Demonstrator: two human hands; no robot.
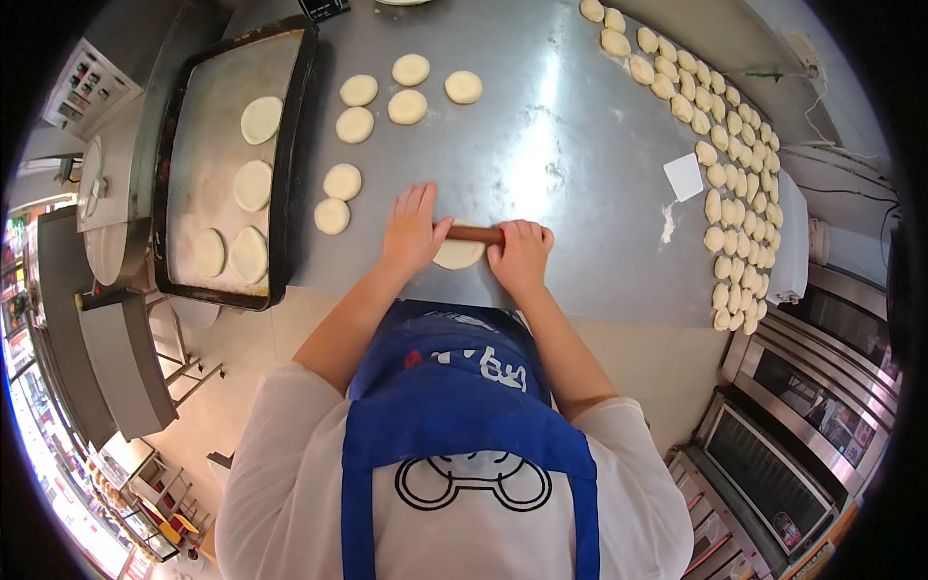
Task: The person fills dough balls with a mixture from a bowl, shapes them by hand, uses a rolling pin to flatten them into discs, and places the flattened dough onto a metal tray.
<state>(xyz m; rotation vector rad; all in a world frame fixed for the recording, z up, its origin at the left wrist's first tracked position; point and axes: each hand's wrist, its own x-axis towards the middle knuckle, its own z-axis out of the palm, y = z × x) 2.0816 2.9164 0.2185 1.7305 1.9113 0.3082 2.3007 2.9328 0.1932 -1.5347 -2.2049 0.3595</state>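
Here we see a smooth, reddish-brown rolling pin (476,234) lying across the upper part of a soft, flattened dough round (458,255) near the front edge of the shiny metal worktop (599,232). Our left grip (413,232) is open, fingers outstretched, thumb at the pin's end; our right grip (522,256) curls closed over the other end. Leftward we have a dark-rimmed tray (287,164) bearing pale discs (252,186); rightward, plump dough lumps (714,177) crowd near a flat white square (684,178).

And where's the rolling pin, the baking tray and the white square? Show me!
Rolling pin (476,234): head view, middle of its bare brown wood.
Baking tray (211,135): head view, bare part of its flat bottom.
White square (683,178): head view, middle of its face.
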